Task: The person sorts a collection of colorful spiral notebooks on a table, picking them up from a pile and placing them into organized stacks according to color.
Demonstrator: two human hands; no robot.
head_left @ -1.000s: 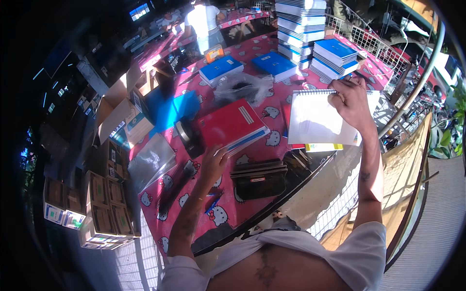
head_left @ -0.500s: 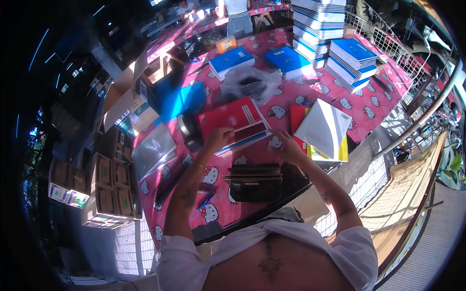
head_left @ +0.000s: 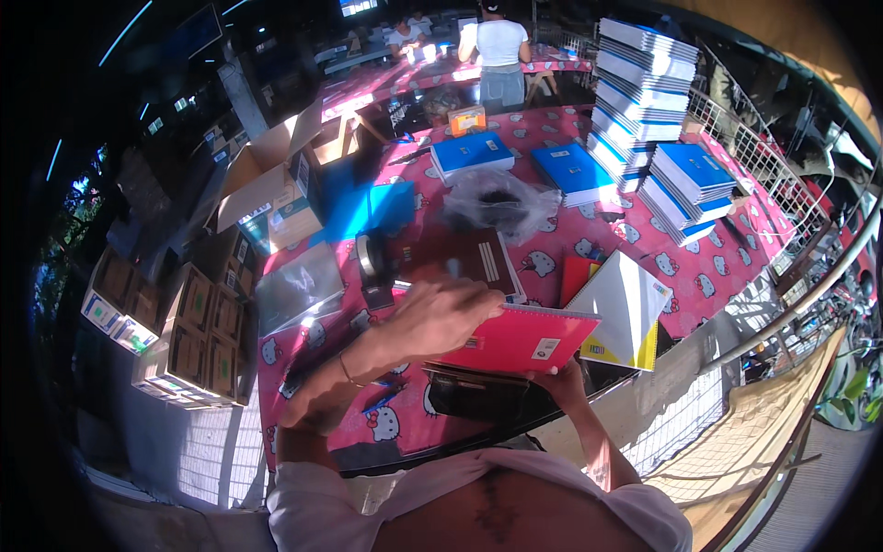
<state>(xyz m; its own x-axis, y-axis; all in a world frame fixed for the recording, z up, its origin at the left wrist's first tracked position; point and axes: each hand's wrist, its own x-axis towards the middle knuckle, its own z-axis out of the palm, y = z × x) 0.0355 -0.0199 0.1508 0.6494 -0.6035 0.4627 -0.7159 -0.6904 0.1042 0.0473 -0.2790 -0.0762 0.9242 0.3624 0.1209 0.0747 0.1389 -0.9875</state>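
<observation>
While red notebook (head_left: 529,339) stands tilted above black purse (head_left: 478,394), inspection or turning seems step in hand. Right hand (head_left: 559,382) grips lower edge; left hand (head_left: 451,308), fingers curled at upper edge, hold too blurred to tell. Beyond, on pink-covered bench (head_left: 685,313): dark red notebook (head_left: 460,258). Right side: white pad (head_left: 625,308) over yellow notebook (head_left: 642,353). Next move, by judgement, calls for steady support.

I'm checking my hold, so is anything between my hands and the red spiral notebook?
Nothing visible is. Your left hand is at the upper left of the red spiral notebook, your right hand at its lower right. The black pouch, partly hidden behind the notebook, isn't between them.
</observation>
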